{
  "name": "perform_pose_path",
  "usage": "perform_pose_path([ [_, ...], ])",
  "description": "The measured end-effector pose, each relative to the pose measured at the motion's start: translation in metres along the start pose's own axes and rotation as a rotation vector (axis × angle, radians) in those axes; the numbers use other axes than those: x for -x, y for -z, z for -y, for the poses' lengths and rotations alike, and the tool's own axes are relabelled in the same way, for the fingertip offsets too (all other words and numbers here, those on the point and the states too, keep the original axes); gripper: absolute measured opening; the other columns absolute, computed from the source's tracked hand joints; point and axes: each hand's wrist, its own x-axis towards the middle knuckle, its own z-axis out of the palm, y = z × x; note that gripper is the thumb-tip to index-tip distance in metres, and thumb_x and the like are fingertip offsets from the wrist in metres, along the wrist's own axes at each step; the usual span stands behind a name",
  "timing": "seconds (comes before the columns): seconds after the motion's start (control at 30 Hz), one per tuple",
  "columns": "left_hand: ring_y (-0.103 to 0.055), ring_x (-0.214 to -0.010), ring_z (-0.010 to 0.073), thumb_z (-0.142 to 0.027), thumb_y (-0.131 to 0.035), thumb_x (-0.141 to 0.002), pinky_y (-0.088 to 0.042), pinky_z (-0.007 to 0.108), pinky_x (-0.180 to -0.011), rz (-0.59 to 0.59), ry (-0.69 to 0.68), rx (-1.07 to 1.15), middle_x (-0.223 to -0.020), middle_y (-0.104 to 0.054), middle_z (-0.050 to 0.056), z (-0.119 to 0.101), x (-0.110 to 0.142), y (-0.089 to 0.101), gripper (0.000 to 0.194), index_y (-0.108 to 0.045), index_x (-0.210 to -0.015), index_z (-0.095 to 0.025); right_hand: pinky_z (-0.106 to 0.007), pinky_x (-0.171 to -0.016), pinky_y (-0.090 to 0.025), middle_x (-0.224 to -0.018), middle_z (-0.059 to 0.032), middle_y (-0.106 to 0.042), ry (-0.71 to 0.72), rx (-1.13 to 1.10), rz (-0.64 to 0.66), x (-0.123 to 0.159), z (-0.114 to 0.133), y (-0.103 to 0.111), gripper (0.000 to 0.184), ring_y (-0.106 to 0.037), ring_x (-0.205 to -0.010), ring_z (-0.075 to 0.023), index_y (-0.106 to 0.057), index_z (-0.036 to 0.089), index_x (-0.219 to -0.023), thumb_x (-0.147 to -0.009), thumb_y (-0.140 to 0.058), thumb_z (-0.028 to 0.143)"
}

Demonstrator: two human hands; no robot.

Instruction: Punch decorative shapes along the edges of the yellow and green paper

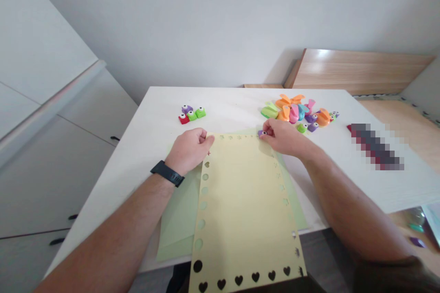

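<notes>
A pale yellow paper sheet [244,201] lies on the white table, with punched stars, circles and hearts along its edges. Beneath it sits a larger pale green paper sheet [178,219]. My left hand [189,151], with a black wristband [167,173], is curled at the sheet's top left corner and seems to grip it. My right hand [280,138] is closed around a small purple craft punch [262,133] at the sheet's top edge. Its cutting slot is hidden.
Several small craft punches [191,113] stand at the table's far side, and a heap of larger colourful punches [294,112] lies to their right. A pixelated object [376,146] rests on the white table [233,110]. White cabinets [51,169] stand left; a wooden board [354,71] stands behind.
</notes>
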Motion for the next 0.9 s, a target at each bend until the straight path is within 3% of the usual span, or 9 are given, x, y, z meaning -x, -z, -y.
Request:
perform_pose_path([
  [0.43,-0.066,-0.065,0.0201,-0.049,-0.055,-0.085,-0.041,0.030,-0.061,-0.007,-0.011,0.011,-0.067,-0.073,-0.002,-0.0010,0.0004,-0.0001,0.028,-0.062,-0.075,-0.024,-0.029,-0.060,-0.038,-0.078,-0.0019,-0.069,0.008,0.038,-0.072,0.0036,0.0039,0.0052,0.010,-0.060,-0.072,-0.0170,-0.062,0.021,-0.084,-0.080,-0.068,0.029],
  [0.9,-0.068,-0.067,0.0200,-0.049,-0.056,-0.085,-0.042,0.029,-0.062,-0.009,-0.016,-0.003,-0.068,-0.074,-0.002,-0.0004,0.0000,0.0004,0.027,-0.061,-0.074,-0.025,-0.028,-0.057,-0.032,-0.075,-0.0014,-0.064,0.003,0.039,-0.013,-0.0003,0.0027,0.0002,0.012,-0.053,-0.065,-0.0148,-0.055,0.020,-0.082,-0.084,-0.065,0.027],
])
